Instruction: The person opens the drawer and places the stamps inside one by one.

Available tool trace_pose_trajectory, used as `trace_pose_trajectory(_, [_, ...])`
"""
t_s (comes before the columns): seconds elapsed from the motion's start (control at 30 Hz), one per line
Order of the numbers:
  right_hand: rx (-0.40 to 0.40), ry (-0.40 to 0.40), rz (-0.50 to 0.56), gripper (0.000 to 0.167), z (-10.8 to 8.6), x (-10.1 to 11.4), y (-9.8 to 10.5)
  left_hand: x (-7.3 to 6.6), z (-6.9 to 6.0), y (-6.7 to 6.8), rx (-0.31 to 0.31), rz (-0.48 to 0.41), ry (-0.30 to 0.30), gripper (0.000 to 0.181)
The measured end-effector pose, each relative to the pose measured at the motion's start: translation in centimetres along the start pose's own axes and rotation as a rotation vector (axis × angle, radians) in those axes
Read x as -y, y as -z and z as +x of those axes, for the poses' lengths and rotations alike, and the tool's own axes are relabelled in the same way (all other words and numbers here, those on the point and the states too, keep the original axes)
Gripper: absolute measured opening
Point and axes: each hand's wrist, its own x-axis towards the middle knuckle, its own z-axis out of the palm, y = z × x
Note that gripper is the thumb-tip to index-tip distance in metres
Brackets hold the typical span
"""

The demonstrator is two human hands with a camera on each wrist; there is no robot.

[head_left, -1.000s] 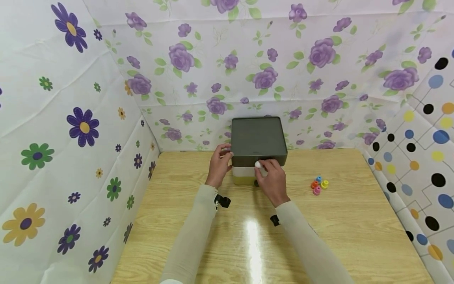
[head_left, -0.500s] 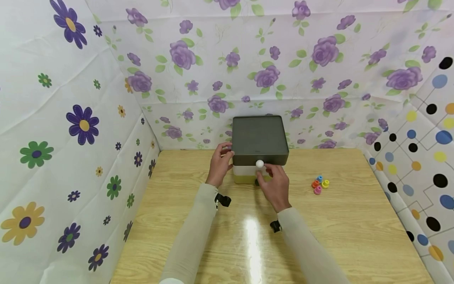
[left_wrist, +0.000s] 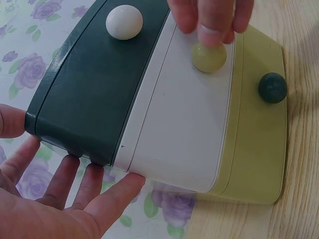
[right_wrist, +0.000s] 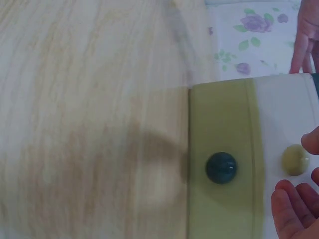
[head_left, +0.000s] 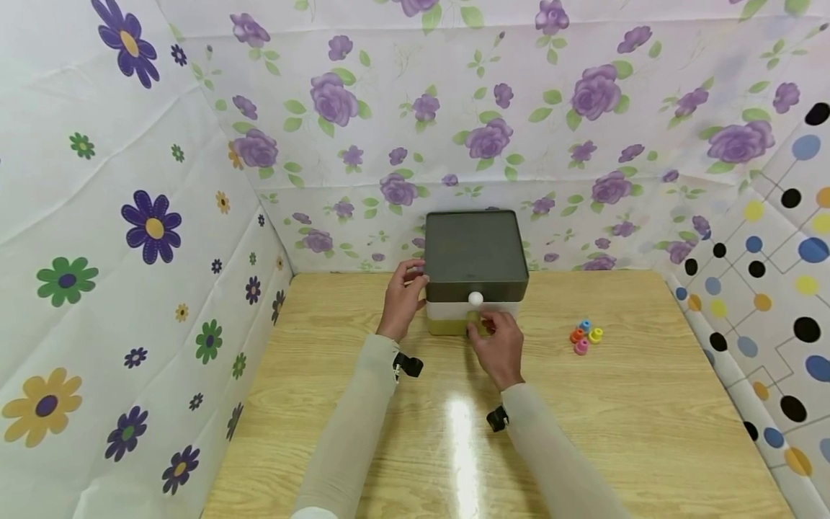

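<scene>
A small drawer box (head_left: 476, 249) has a dark green top drawer (left_wrist: 94, 89) with a white knob (left_wrist: 124, 22). Below it come a white drawer (left_wrist: 179, 114) with an olive knob (right_wrist: 295, 160) and an olive drawer (left_wrist: 256, 134) with a dark green knob (right_wrist: 221, 168). All three drawers look closed. My left hand (head_left: 400, 299) rests its spread fingertips against the box's left side. At the olive knob, my right hand (head_left: 501, 347) holds its thumb and fingers on either side, with a gap visible in the right wrist view.
Several small pegs, including a blue one (head_left: 585, 326), a yellow one (head_left: 595, 335) and a pink one (head_left: 581, 347), sit right of the box on the wooden table (head_left: 583, 432). A flowered cloth (head_left: 389, 130) hangs behind the box.
My right hand has let go of the white knob and moved down to the olive knob. The left hand stays at the box's side.
</scene>
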Motion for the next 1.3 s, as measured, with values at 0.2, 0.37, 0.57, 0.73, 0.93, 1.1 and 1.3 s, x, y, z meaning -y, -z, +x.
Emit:
trace_pose_trajectory(0.2, [0.008,-0.049,0.043,0.027,0.1,-0.5,-1.1,0.0,0.0,0.0,-0.003,0.006,0.001,0.034])
trace_pose_trajectory(0.37, [-0.019,-0.053,0.064,0.024,0.3,-0.5,-1.7,0.0,0.0,0.0,-0.002,0.016,-0.002,0.033])
trace_pose_trajectory(0.57, [-0.042,-0.099,0.135,0.022,0.4,-0.4,-2.0,0.0,0.1,0.0,0.000,0.011,0.001,0.033])
trace_pose_trajectory(0.73, [-0.039,-0.121,0.158,0.024,0.5,-0.4,-2.1,0.1,0.2,0.0,-0.002,0.009,0.001,0.033])
trace_pose_trajectory(0.93, [-0.058,-0.112,0.150,0.021,0.5,-0.3,-2.0,0.1,0.2,0.0,-0.002,-0.002,0.003,0.034])
trace_pose_trajectory(1.1, [-0.076,-0.089,0.126,0.020,0.5,-0.3,-2.1,0.0,0.1,0.0,-0.007,0.005,0.010,0.033])
trace_pose_trajectory(1.3, [-0.075,-0.088,0.137,0.018,0.3,-0.2,-2.0,-0.1,0.1,0.0,-0.007,0.011,0.012,0.032])
